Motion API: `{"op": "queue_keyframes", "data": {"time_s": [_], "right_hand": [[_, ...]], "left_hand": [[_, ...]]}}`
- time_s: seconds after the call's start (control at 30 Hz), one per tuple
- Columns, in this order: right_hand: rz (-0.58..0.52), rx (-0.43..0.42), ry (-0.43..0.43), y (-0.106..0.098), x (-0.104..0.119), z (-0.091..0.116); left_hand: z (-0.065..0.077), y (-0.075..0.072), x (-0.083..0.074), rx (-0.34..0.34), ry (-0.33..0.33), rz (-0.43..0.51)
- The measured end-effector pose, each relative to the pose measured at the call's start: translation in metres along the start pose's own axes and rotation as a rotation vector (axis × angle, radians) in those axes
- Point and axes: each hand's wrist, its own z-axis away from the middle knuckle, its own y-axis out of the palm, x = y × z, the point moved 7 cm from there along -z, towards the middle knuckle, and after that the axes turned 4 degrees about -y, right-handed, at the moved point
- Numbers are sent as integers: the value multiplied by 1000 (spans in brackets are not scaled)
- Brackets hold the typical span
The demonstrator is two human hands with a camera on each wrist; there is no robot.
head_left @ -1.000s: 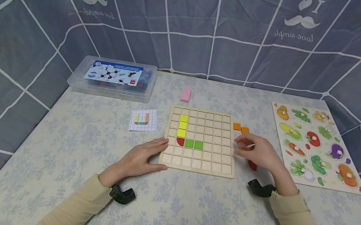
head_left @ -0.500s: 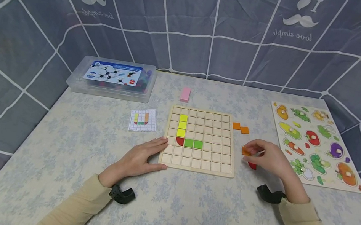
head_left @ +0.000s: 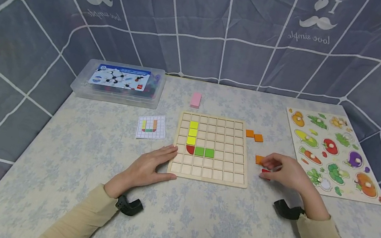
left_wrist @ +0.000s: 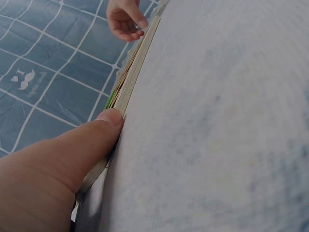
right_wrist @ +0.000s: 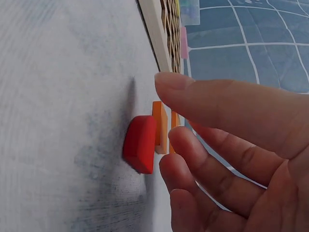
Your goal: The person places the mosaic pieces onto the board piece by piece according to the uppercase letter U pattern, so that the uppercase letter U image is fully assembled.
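Observation:
A wooden grid board (head_left: 217,174) lies in the middle of the table. On it are a column of yellow square tiles (head_left: 193,132), a red quarter-round tile (head_left: 190,150) below them and two green square tiles (head_left: 209,153). My left hand (head_left: 149,166) rests at the board's left edge, with fingers extended and thumb at the near corner. Right of the board, my right hand (head_left: 287,171) hovers at a loose red quarter-round block (right_wrist: 139,145). Its thumb and bent fingers are spread apart with nothing between them. An orange square tile (head_left: 259,160) lies just beyond the red block.
Two more orange tiles (head_left: 258,138) lie off the board's far right corner. Left of the board is a pattern card (head_left: 151,127). A pink block (head_left: 196,100) and a clear plastic box (head_left: 117,94) stand behind. A vegetable puzzle board (head_left: 326,170) lies at right.
My right hand has moved right from the board's edge, past the orange tile and on to the red block. Orange tiles it covered now show. The left hand has not moved.

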Motion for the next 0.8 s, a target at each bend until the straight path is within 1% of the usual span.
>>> {"op": "queue_keyframes", "data": {"time_s": [0.13,0.4,0.8], "right_hand": [[3,-5,2,0,-1,0],[33,-8,18,1,-7,1],[7,0,30,2,-11,1]], "left_hand": [[0,0,0,-7,8,-11],[-1,1,0,3,4,-12],[-1,1,1,10,-1,-14]]}}
